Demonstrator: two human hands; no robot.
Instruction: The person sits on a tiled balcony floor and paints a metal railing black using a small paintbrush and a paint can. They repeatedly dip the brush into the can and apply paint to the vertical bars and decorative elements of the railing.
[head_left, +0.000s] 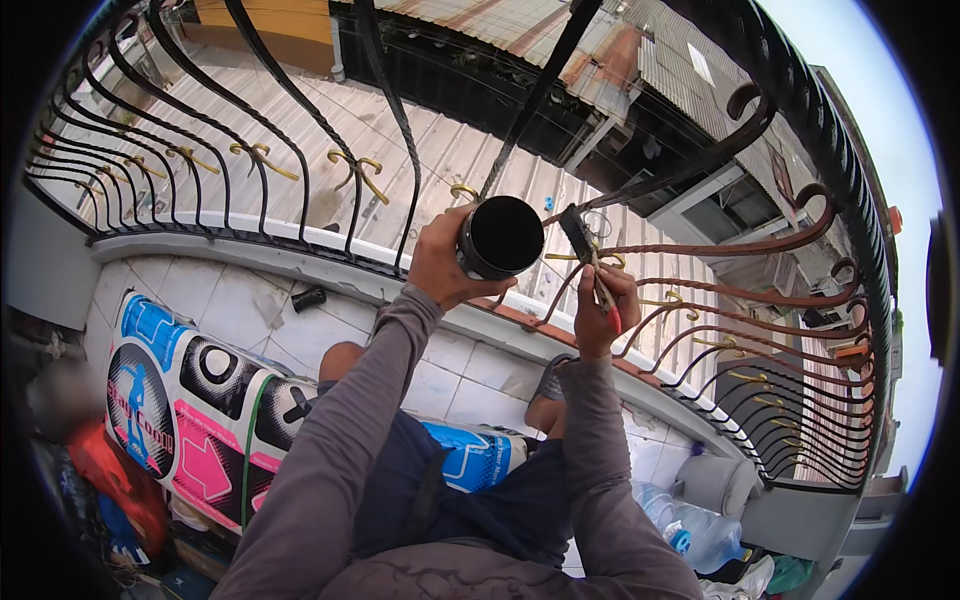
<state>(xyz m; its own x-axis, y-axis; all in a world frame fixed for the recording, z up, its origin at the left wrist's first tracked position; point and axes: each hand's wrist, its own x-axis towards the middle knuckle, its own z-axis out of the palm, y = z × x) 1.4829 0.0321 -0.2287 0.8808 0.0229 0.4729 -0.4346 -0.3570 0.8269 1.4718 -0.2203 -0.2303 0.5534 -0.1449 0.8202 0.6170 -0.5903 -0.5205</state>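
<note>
My left hand (440, 255) is wrapped round a can (505, 237) with a dark, black-looking inside, held up in front of the railing. A paintbrush (577, 232) with dark bristles and a red-tipped handle is pinched in my right hand (605, 310), just right of the can. Its bristles point up and away from me, close to a gold scroll on the railing; whether they touch is unclear. The curved metal railing (400, 130) has black bars on the left, while several bars (740, 287) on the right look brown.
Below me is a white tiled floor (425, 385) with a small black cylinder (309, 299) near the ledge. A printed mat-like bundle (215, 400) lies under my legs. Clear plastic bottles (700, 535) rest at lower right. A blurred shape above red cloth (120, 475) is at lower left.
</note>
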